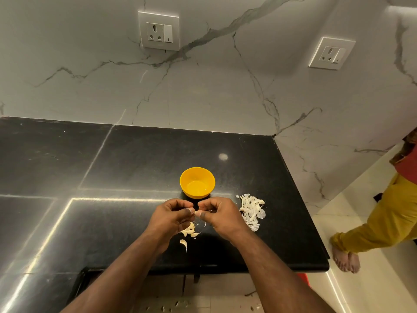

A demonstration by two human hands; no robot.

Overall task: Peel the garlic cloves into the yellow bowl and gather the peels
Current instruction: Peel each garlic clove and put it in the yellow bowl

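Fingers point(204, 213) of both our hands pinch one small clove point(196, 213) between them, just this side of the yellow bowl point(197, 182), which looks empty. Our left hand point(171, 214) and right hand point(220, 214) meet thumb to thumb over the black tabletop point(135, 159). We judge peeling is in hand and early. Below the hands lie unpeeled cloves point(189, 230), and one more point(184, 243) lies nearer us. A heap of peels point(251, 210) sits to the right. Next we need to strip the skin off, drop the bare clove in the bowl and put the skin on the heap.
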